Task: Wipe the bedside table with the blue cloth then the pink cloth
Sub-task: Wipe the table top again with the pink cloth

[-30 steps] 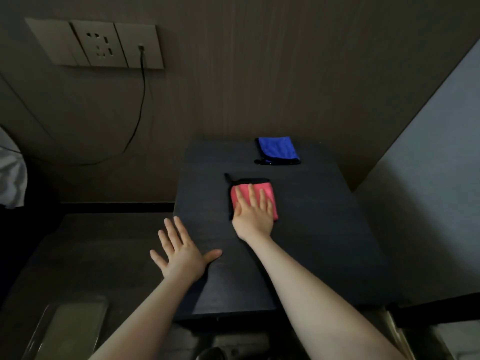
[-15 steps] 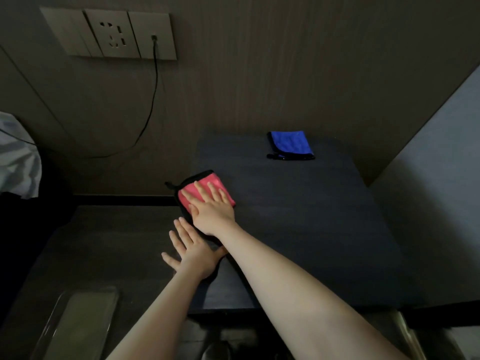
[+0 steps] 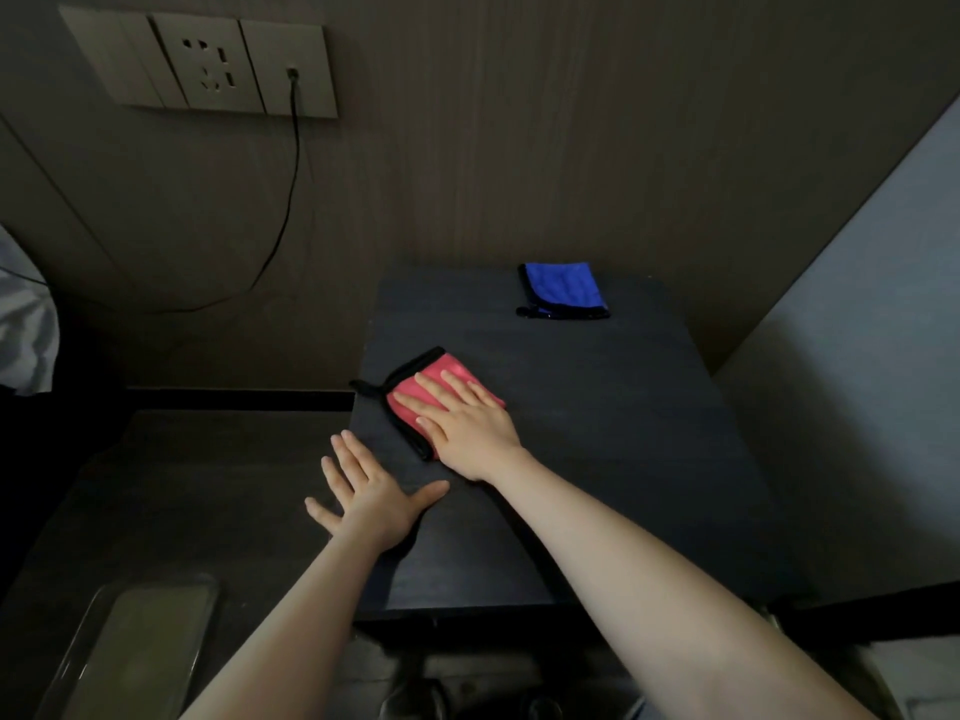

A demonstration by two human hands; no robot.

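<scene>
Left hand (image 3: 371,498): fingers spread flat, resting at left edge of table (image 3: 597,459), steadying. Right hand (image 3: 470,418): fingers straight, together, pressing pink cloth (image 3: 418,389) near table's 9 o'clock edge. Blue cloth (image 3: 563,288) lies folded at 1 o'clock, well apart. Judged step: pink wipe under way. Next: sweep cloth toward 3 o'clock, keeping palm pressure.
</scene>
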